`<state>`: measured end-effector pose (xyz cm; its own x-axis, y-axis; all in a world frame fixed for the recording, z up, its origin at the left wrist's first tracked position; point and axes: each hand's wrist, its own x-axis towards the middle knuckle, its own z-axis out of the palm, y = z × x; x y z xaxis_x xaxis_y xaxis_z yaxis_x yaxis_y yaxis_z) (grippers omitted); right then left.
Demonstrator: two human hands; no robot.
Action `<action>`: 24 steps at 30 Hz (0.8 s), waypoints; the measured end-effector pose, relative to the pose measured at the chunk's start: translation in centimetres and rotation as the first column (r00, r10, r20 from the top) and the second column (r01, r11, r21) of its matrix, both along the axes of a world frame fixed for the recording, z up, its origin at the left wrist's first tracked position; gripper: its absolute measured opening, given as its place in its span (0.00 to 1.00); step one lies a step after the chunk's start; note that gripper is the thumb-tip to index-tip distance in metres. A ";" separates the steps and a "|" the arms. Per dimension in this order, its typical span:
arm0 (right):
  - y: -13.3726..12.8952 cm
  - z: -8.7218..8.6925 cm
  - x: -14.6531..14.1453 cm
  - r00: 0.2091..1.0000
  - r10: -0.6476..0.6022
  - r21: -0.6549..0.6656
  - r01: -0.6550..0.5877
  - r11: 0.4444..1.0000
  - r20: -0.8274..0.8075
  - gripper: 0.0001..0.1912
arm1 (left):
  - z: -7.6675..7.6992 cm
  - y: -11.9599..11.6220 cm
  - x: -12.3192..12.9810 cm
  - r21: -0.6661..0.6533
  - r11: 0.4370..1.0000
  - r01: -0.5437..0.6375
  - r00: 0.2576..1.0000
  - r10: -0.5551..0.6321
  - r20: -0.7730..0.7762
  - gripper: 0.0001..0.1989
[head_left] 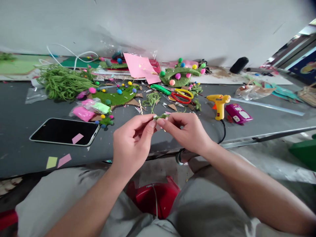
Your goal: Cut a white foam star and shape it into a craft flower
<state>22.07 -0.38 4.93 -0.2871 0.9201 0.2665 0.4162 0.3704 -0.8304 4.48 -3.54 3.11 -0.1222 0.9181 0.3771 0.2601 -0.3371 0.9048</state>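
Observation:
Both hands meet over the table's front edge, fingertips almost touching. My left hand [134, 140] pinches one end of a small piece wrapped in green yarn [161, 116]. The other end sits between the thumb and fingers of my right hand [186, 128]. Much of the piece is hidden by the fingers. A strand runs up from it toward a loose tangle of green yarn [151, 98] just beyond. Past that lie scissors with red and yellow handles [182, 95] and a green blade part [160, 89].
A phone [65, 131] lies at left, below a heap of green yarn [65, 82]. Felt with pompoms [117, 95] and a yarn-wrapped wreath [179, 77] lie farther back. At right are a yellow glue gun [219, 105] with its cord and a purple packet [239, 113].

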 end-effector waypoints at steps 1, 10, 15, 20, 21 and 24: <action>0.0 0.0 0.0 1.000 -0.002 0.006 0.002 1.000 0.004 0.29 | 0.0 0.0 0.0 0.002 1.000 0.002 1.000 -0.002 0.001 0.08; -0.2 0.0 0.4 1.000 0.019 -0.003 -0.019 1.000 0.022 0.30 | 0.0 0.0 0.2 -0.034 0.999 0.015 0.998 -0.013 0.065 0.08; 0.0 -0.2 0.2 1.000 -0.007 0.002 0.007 1.000 0.030 0.32 | 0.1 -0.2 0.3 -0.027 1.000 0.007 0.999 -0.006 0.045 0.08; 0.0 0.2 0.4 1.000 0.001 -0.053 -0.001 0.999 0.009 0.33 | -0.1 -0.1 0.2 -0.022 1.000 0.012 0.999 -0.011 0.052 0.08; -0.1 0.3 0.4 1.000 0.012 -0.072 -0.012 0.997 -0.005 0.33 | -0.1 -0.1 0.2 -0.021 1.000 0.014 0.999 -0.013 0.053 0.07; 0.0 0.3 0.5 1.000 0.024 -0.082 -0.026 0.996 -0.020 0.33 | 0.0 0.0 0.3 -0.032 0.999 0.027 0.997 -0.024 0.073 0.08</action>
